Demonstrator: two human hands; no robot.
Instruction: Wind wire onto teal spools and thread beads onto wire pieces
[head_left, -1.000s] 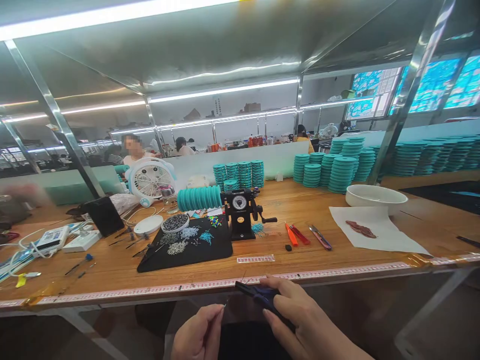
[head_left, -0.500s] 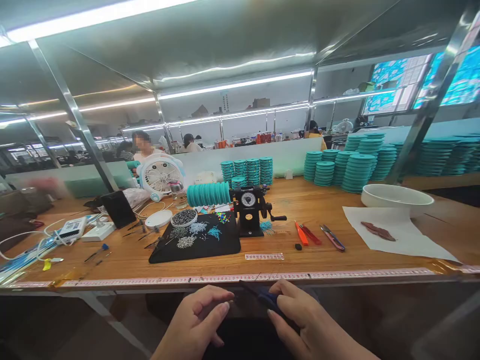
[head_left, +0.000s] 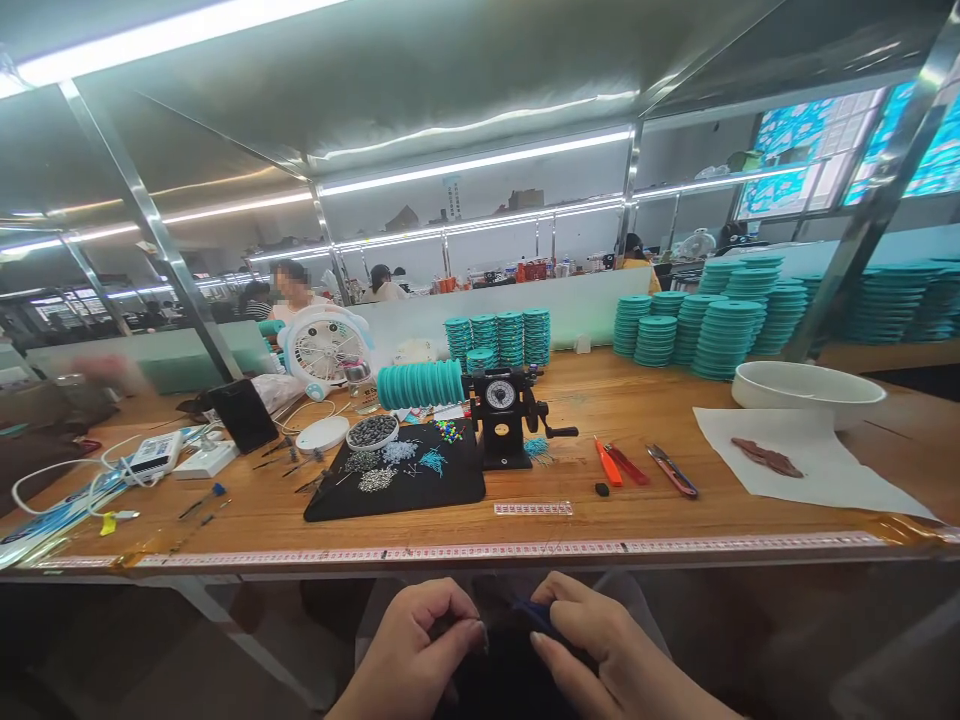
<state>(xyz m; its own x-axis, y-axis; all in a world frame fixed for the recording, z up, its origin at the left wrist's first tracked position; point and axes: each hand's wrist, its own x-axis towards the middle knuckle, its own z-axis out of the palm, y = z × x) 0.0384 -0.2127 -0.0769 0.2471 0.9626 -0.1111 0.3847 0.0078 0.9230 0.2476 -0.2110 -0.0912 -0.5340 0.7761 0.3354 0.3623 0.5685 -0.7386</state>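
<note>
Below the table's front edge, my left hand (head_left: 431, 645) is closed in a pinch of thumb and index finger; what it holds is too small to make out. Facing it on the right, my right hand (head_left: 600, 640) is wrapped round a dark blue tool (head_left: 537, 612), whose dark tip points toward the left hand and is hard to see. Beyond the hands, a black winding device with a dial and crank (head_left: 501, 415) stands on the table beside a row of teal spools (head_left: 420, 385). A black mat (head_left: 442, 490) bears small piles of beads and pins.
A measuring tape (head_left: 510, 550) runs along the table's front edge. Orange tweezers (head_left: 607, 462) and snips (head_left: 672, 470) lie right of the device. Further right are white paper (head_left: 840, 475) and a white bowl (head_left: 810, 385). A fan (head_left: 326, 350) stands back left; people sit beyond the partition.
My left thumb and index finger have closed together, and that hand has shifted slightly right. The blue tool's dark tip shows less clearly. The camera view has shifted slightly.
</note>
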